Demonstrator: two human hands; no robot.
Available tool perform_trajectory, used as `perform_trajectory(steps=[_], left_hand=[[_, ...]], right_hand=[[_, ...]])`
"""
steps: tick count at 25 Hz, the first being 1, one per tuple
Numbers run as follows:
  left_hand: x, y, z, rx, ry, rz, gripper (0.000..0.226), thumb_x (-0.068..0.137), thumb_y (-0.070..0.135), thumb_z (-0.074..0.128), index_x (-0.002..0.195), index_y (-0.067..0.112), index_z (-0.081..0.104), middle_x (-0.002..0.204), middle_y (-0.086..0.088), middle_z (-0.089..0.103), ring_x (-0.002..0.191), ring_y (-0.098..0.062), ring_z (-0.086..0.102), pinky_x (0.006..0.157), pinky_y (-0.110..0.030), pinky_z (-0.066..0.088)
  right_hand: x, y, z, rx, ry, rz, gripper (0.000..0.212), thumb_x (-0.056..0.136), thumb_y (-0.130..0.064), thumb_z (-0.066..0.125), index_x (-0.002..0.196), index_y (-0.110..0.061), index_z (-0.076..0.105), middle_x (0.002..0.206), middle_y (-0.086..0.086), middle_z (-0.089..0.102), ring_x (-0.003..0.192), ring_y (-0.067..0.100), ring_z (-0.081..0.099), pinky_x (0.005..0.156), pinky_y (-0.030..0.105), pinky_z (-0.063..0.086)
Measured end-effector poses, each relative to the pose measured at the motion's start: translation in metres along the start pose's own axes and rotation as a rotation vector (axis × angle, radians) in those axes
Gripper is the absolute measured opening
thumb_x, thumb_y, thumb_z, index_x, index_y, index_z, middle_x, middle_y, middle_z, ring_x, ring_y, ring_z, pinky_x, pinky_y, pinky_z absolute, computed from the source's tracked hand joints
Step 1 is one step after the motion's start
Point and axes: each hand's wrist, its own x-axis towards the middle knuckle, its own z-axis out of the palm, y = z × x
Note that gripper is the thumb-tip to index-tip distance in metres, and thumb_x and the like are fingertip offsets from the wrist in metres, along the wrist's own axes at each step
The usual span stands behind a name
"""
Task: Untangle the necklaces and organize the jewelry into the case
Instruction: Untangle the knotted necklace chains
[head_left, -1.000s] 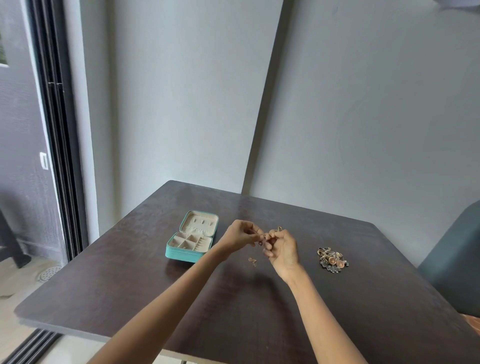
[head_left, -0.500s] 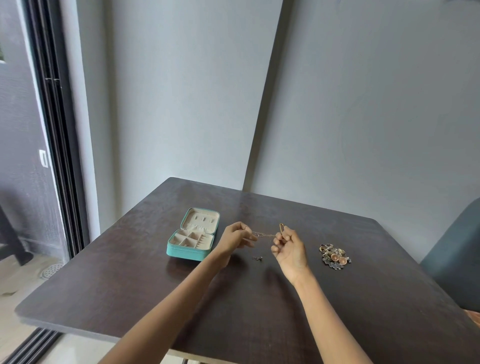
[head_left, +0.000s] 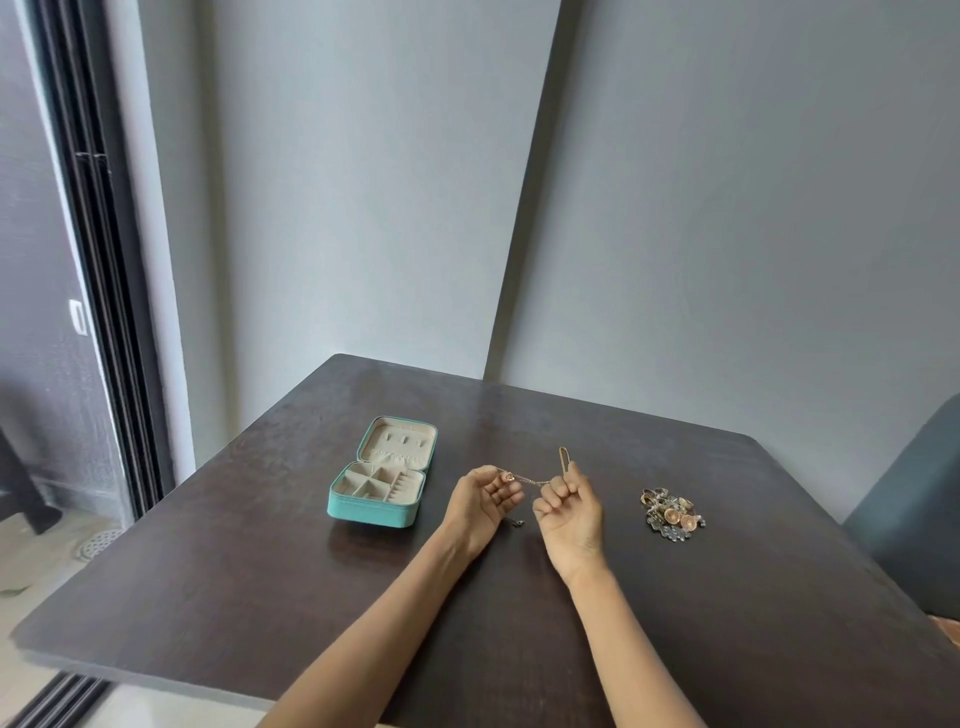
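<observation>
A plain room in a home, by the look of it. A dark brown wooden counter (head_left: 519, 597) stands pushed into a corner of bare grey painted walls (head_left: 727, 208). At the left runs a black-framed sliding glass door (head_left: 104, 286), with a pale tiled floor and a round metal floor drain (head_left: 96, 544) beyond it. At the right edge is part of a blue-grey upholstered chair (head_left: 914, 514).

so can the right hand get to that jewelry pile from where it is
Probably yes: the pile lies on bare table just right of the right hand, nothing between. But that hand is pinching the chain, so it would have to let go first.
</observation>
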Motion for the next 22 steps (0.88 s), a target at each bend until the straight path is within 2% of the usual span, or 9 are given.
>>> perform_trajectory(steps=[2,5,11,15,18,20,22], left_hand=[[0.003,-0.001,0.000,0.073,0.034,0.018,0.028,0.093,0.000,0.032,0.071,0.011,0.045,0.056,-0.003,0.052,0.050,-0.015,0.054,0.056,-0.026,0.052],[0.008,0.003,0.001,0.186,0.067,0.083,0.028,0.093,-0.006,0.028,0.074,0.012,0.041,0.062,-0.006,0.047,0.050,-0.015,0.050,0.050,-0.026,0.049],[0.017,0.011,-0.002,0.156,0.119,0.107,0.034,0.086,-0.010,0.021,0.066,0.012,0.038,0.061,-0.009,0.047,0.054,-0.023,0.048,0.051,-0.029,0.048],[0.020,0.012,-0.003,0.161,0.094,0.100,0.033,0.084,-0.009,0.020,0.062,0.012,0.034,0.047,-0.002,0.041,0.046,-0.019,0.045,0.052,-0.029,0.047],[0.018,0.012,-0.006,0.085,0.028,0.090,0.033,0.086,-0.006,0.023,0.061,0.015,0.031,0.044,0.001,0.034,0.050,-0.019,0.038,0.054,-0.029,0.047],[0.017,0.012,-0.009,-0.013,-0.006,0.096,0.035,0.086,-0.006,0.026,0.059,0.017,0.027,0.042,0.002,0.028,0.044,-0.016,0.033,0.050,-0.028,0.041],[0.017,0.013,-0.011,-0.112,-0.017,0.091,0.033,0.083,-0.006,0.027,0.060,0.019,0.028,0.040,0.004,0.023,0.035,-0.011,0.026,0.042,-0.024,0.030]], right_hand=[[0.000,0.001,0.000,-0.056,-0.041,0.036,0.029,0.080,-0.029,0.058,0.059,-0.019,0.041,0.044,-0.008,0.027,0.039,0.006,0.025,0.040,0.019,0.022],[0.004,0.000,0.001,-0.137,-0.092,0.107,0.033,0.083,-0.034,0.055,0.056,-0.016,0.056,0.036,-0.008,0.024,0.033,0.005,0.023,0.036,0.018,0.020],[0.007,-0.003,-0.002,-0.160,-0.069,0.112,0.047,0.081,-0.035,0.059,0.043,-0.020,0.034,0.047,-0.004,0.034,0.038,0.008,0.029,0.040,0.019,0.024],[0.008,-0.004,-0.003,-0.134,-0.111,0.141,0.042,0.083,-0.037,0.055,0.048,-0.016,0.045,0.040,-0.004,0.027,0.035,0.008,0.025,0.037,0.019,0.021],[0.007,-0.003,-0.001,-0.198,-0.141,0.159,0.032,0.083,-0.038,0.053,0.066,-0.012,0.061,0.034,-0.007,0.024,0.031,0.005,0.022,0.034,0.018,0.018],[0.008,-0.002,0.000,-0.194,-0.108,0.120,0.023,0.082,-0.033,0.054,0.076,-0.012,0.059,0.037,-0.008,0.028,0.032,0.004,0.024,0.034,0.017,0.018],[0.012,-0.001,-0.004,-0.137,-0.029,0.049,0.016,0.079,-0.029,0.058,0.073,-0.016,0.052,0.049,-0.006,0.035,0.040,0.004,0.033,0.038,0.017,0.023]])
